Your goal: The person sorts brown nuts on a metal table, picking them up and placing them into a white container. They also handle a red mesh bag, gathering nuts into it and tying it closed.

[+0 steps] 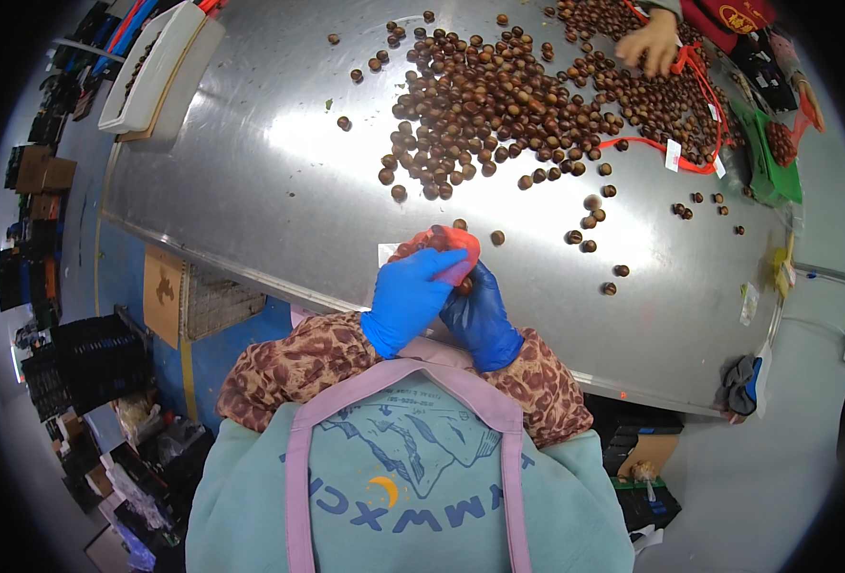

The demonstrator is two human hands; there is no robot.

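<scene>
My left hand, in a blue glove, grips a red mesh bag that has chestnuts inside. A white tag sticks out at the bag's left side. Just below the bag, my right hand, also gloved in blue, has its fingers curled around a brown chestnut; part of the hand is hidden behind the left one. Two loose chestnuts lie close by, one of them to the right of the bag. Beyond my hands spreads a large heap of chestnuts on the metal table.
A white foam box stands at the table's far left corner. Across the table, another person's hand reaches over more chestnuts, near red netting with white tags. A green bag sits at the right edge, a grey cloth at the near right corner.
</scene>
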